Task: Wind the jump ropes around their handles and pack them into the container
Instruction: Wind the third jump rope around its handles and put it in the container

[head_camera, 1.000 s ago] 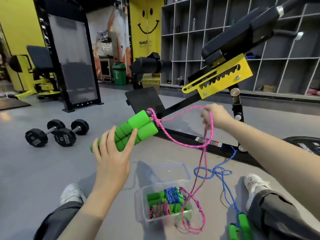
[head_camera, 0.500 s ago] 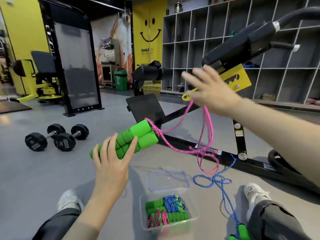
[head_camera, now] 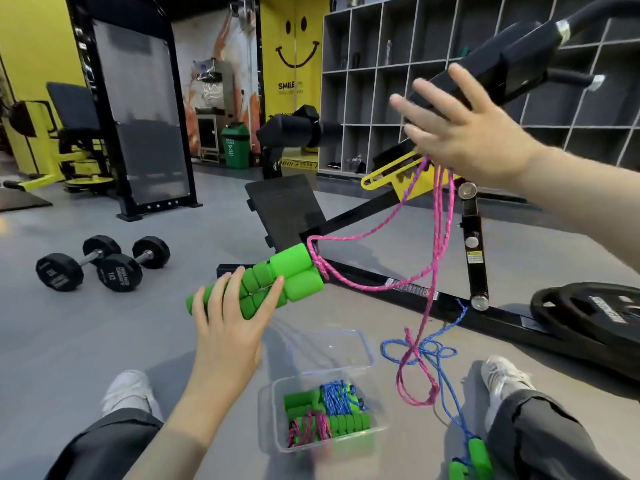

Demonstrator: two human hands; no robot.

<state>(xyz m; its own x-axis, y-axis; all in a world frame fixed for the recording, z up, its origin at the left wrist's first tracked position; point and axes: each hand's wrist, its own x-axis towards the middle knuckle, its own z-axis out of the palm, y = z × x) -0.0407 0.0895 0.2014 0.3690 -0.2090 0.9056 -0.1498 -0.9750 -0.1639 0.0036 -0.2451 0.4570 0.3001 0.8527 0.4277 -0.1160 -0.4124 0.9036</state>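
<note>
on the floor [head_camera: 104,341] nearest, the clear container [head_camera: 268,417] holds wound ropes [head_camera: 325,414]; a loose blue rope [head_camera: 438,353] lies just beside it. the left grip [head_camera: 232,327] curls around the paired green handles [head_camera: 277,282]. further up, the right grip [head_camera: 474,133] is raised, fingers spread straight, and the pink rope [head_camera: 346,236] hangs from under its palm in loops.
</note>
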